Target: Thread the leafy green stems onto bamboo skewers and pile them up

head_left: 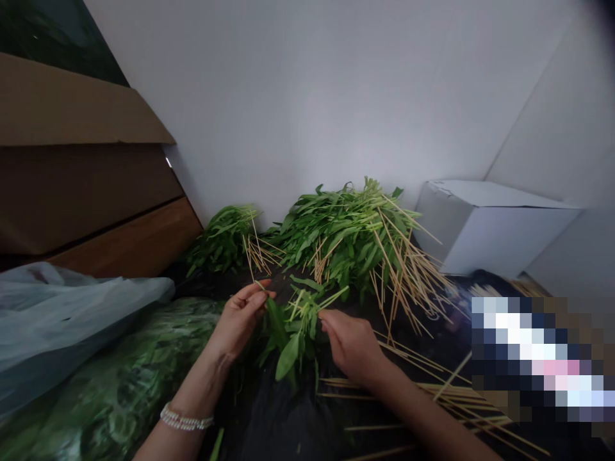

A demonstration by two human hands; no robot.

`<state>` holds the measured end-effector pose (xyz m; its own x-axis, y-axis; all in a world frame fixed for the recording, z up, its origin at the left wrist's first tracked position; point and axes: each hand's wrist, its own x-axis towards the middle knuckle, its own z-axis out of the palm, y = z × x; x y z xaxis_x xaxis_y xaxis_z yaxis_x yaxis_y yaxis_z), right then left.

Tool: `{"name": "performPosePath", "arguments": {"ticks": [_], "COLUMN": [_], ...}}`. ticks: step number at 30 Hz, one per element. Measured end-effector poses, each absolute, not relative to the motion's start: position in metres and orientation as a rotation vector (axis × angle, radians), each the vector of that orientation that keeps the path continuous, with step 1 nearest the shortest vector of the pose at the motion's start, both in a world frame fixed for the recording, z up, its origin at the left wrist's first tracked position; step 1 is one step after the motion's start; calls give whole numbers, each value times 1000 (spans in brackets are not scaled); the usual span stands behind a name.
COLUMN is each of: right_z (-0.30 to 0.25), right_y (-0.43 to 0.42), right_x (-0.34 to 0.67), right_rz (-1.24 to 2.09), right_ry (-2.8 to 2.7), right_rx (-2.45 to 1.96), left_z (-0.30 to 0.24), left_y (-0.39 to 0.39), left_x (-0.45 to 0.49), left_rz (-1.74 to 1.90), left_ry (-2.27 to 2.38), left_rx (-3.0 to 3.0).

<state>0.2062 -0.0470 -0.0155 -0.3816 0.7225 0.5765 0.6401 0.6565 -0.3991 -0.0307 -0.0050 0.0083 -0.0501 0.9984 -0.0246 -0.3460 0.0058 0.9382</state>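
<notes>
My left hand (244, 315), with a beaded bracelet at the wrist, pinches a long green leaf (275, 320) near its stem end. Across from it, my right hand (353, 346) is closed at the edge of a small heap of leafy greens (302, 307); what its fingers hold is hidden. Those greens lie on a dark plastic sheet between my hands. Loose thin wooden skewers (446, 394) spread beneath and beside my right forearm.
Against the pale wall lies a large pile of greens on skewers (346, 224), with a smaller one (223, 237) to its left. A white box (519, 224) stands at right, cardboard boxes (81, 186) at left. Clear plastic bags (120, 371) of greens fill the near left.
</notes>
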Motion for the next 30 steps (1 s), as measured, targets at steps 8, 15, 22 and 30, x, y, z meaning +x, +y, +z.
{"name": "performPosePath", "arguments": {"ticks": [8, 15, 22, 30], "right_z": [-26, -25, -24, -20], "right_y": [-49, -49, -50, -50], "right_x": [198, 199, 198, 200], "right_rz": [101, 110, 111, 93], "right_ry": [-2313, -2338, -2357, -2337], "right_rx": [-1145, -1205, -1222, -1290], "left_z": [-4, -2, -4, 0], "left_y": [-12, -12, -12, -12], "left_x": [-9, -8, -8, -13], "left_rz": [1267, 1277, 1297, 1253], "left_ry": [1005, 1013, 1008, 997], "left_rx": [911, 893, 902, 971]}}
